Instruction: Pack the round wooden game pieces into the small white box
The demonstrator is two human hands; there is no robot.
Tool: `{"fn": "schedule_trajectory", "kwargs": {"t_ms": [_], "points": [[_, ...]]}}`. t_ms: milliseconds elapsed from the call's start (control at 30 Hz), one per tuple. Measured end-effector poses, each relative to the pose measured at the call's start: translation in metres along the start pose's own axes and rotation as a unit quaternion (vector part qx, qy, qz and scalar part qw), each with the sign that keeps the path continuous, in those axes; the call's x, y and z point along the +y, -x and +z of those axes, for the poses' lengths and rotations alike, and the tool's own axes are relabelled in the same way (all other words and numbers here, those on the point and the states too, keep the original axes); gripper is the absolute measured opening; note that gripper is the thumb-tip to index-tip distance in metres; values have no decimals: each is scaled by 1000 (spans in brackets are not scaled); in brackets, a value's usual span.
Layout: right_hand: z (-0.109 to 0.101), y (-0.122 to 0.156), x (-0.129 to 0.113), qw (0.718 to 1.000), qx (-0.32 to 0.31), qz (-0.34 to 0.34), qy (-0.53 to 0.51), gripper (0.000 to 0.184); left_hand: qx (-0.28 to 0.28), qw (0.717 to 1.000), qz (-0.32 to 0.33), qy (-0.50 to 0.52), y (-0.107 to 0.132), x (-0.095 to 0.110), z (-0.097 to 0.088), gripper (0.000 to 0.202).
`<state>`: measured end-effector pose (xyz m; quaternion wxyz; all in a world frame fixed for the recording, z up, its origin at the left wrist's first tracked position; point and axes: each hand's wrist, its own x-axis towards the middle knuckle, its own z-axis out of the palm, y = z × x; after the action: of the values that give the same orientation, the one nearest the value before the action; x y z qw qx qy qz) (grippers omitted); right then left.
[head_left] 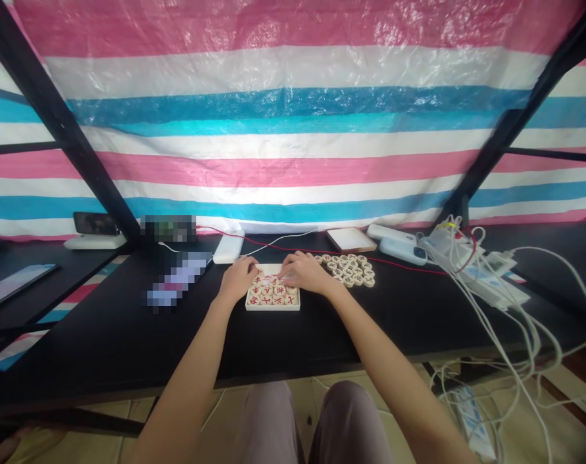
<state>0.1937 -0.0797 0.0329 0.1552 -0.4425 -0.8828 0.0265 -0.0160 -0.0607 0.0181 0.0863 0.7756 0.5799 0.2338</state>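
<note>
Left grip bent at white box's left edge, right grip above discs.
Surface lay open nearer than both, each curled palm-down; whether either grasped anything was unclear.

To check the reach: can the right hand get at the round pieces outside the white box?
Probably yes: those round pieces lie close beside the right hand, and nothing visible blocks the way.

Striped sheet is pink, white and blue, pretty loud over a plain black bench. Box is white, boxed discs cream with red characters, loose discs cream with mostly black ones.
</note>
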Motion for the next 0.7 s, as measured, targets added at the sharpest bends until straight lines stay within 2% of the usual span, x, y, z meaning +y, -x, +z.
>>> {"fn": "schedule_trajectory", "kwargs": {"t_ms": [133,267,433,700], "points": [[-1,-1,-2,1000,8,-25,12,33,-4,1000,-5,-6,-1,0,1,21],[2,-3,-3,999,0,-48,-11,21,5,1000,10,-4,-1,-1,2,21],[6,-6,-5,998,15,-36,-54,8,1,1000,8,-11,-1,0,2,22],[4,-7,-8,995,14,-13,-101,6,-4,1000,10,-17,-2,-1,3,23]]}}
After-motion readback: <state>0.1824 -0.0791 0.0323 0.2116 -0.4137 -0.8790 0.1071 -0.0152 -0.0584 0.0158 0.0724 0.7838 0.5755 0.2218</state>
